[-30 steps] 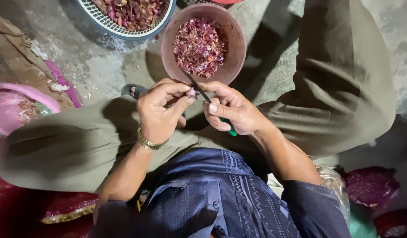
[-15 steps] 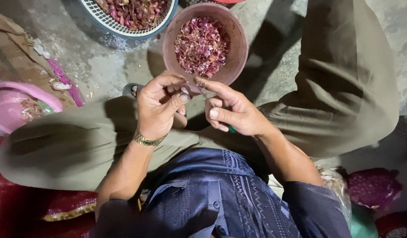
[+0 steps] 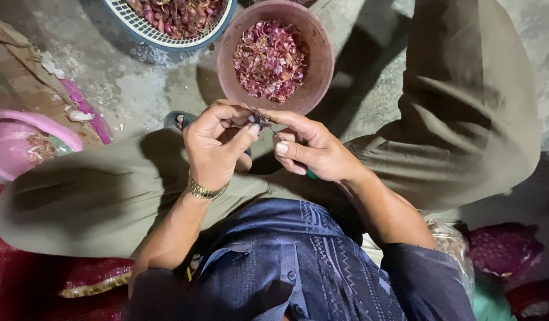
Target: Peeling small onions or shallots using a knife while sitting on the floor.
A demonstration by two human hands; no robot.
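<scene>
Pink basket (image 3: 25,139) cut off at left edge, contents hard to make out. White basket (image 3: 167,27) of shallots cut by top edge. Left hand (image 3: 214,147), gold bracelet (image 3: 204,191) on wrist, thumb & forefinger pinching a small dark shallot (image 3: 256,119) just below the bowl (image 3: 322,53) of red peels; shallot mostly hidden by fingertips. Right hand (image 3: 313,150): forefinger tip meets the shallot, other fingers curled shut on a knife; blade not visible, only a green bit of handle (image 3: 311,174) shows under the palm. Vs. 0.5 s ago: hands sit a bit lower in view, still together; blade seen 1 s ago now hidden.
</scene>
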